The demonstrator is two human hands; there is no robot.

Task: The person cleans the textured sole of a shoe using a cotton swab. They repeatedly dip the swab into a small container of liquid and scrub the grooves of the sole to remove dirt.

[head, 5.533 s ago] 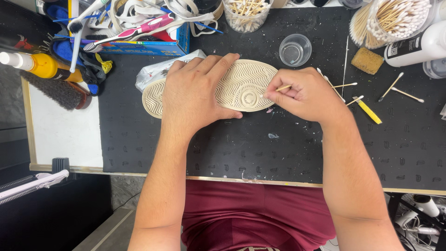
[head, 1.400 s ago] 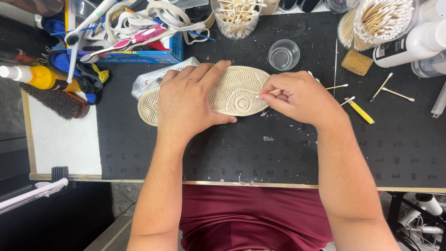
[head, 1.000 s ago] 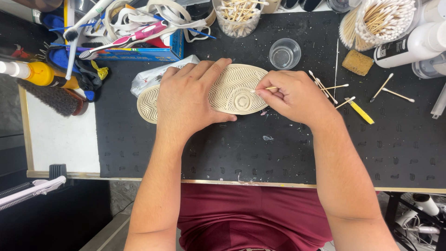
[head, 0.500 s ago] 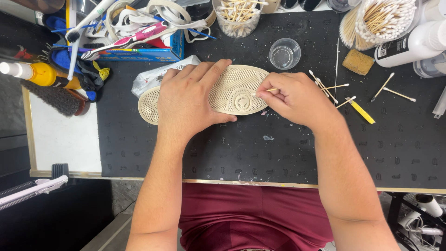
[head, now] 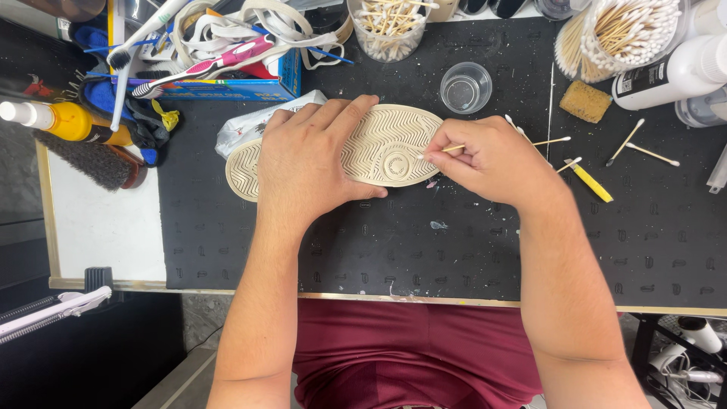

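The right hand (head: pixel 496 155) pinches a thin wooden cotton swab (head: pixel 447 150) in a narrow grip, its tip touching the cream shoe sole (head: pixel 394 144) at the sole's 3 o'clock end. The left hand (head: pixel 307 163) lies flat with open fingers, pressing the upturned shoe down on the black mat (head: pixel 379 242) of the table. At 1 o'clock from the sole stands a small clear cup (head: pixel 465 87). Loose swabs (head: pixel 640 148) and a yellow tool (head: pixel 591 182) lie at 3 o'clock. A jar of swabs (head: pixel 388 26) stands at 12 o'clock, and a brush (head: pixel 83 159) lies at 9 o'clock.
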